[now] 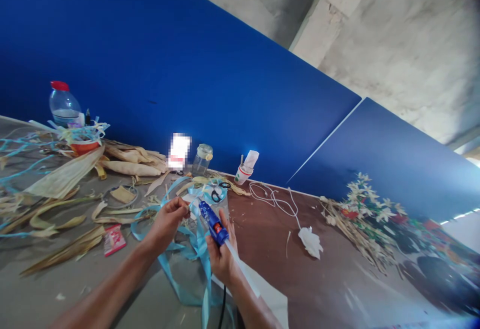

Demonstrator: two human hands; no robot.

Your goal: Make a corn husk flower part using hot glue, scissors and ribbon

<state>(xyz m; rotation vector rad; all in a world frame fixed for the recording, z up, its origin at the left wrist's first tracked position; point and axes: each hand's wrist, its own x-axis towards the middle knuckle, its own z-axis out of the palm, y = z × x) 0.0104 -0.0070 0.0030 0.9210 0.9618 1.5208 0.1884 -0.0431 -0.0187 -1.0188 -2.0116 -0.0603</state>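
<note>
1. Blue plastic glue gun (pixel 212 225) sits in the person's right hand (pixel 222 261), low in the middle of the desk (pixel 285 274). The fingers (pixel 214 253) are wrapped tight round its handle, and the nozzle points up and to the left.
2. A black cable (pixel 223 309) hangs from the gun's handle towards the person.
3. The left hand (pixel 165 225) is just beside the nozzle. Its fingertips are pinched together on something small that I cannot make out from here.
4. Light blue ribbon (pixel 198 269) loops loosely on the desk under and between both hands.
5. Black-handled scissors (pixel 217 195) lie just behind the gun, on more of the ribbon.
6. Dry corn husks (pixel 129 164) are strewn over the left part of the desk, with a red packet (pixel 114 239) near the left forearm.
7. At the back, against the blue wall panel (pixel 168 59), stand a red-capped bottle (pixel 63 105), a glass jar (pixel 202 159) and a paper cup (pixel 243 173).
8. To the right lie a white cord (pixel 273 200), a white husk flower (pixel 310 242) and a bunch of dried flowers (pixel 360 219), well apart from the hands.
</note>
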